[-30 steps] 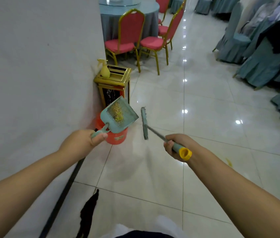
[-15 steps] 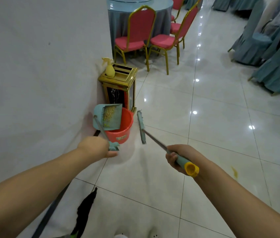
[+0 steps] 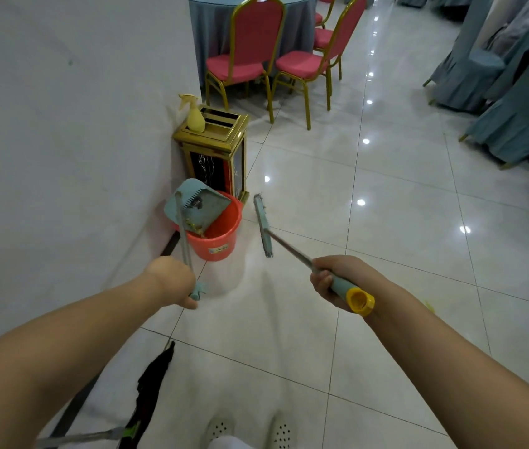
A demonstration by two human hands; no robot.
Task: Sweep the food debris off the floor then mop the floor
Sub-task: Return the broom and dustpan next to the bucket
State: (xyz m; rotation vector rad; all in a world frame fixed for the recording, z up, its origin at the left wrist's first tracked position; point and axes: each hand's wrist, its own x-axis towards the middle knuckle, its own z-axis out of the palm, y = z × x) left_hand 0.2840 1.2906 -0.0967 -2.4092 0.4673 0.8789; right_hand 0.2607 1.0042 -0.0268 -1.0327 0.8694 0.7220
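Head view: tiled floor (image 3: 289,335), wall left. Left hand (image 3: 172,281) grips dustpan (image 3: 196,204), tipped over bucket (image 3: 219,234); debris (image 3: 195,226) sliding in. Right hand (image 3: 334,281) grips broom (image 3: 263,223). Tip steeper, tap rim.

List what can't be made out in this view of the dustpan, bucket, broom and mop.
Head view only:
- Bucket contents: the tipped dustpan covers most of the opening.
- Left hand fingers: turned away; only its back shows on the dustpan's handle.
- Broom bristles: head seen edge-on, blurred.
- Mop: handle cut off by the bottom edge.
- Bucket label: too small to read.
- Right hand hides part of the broom grip.
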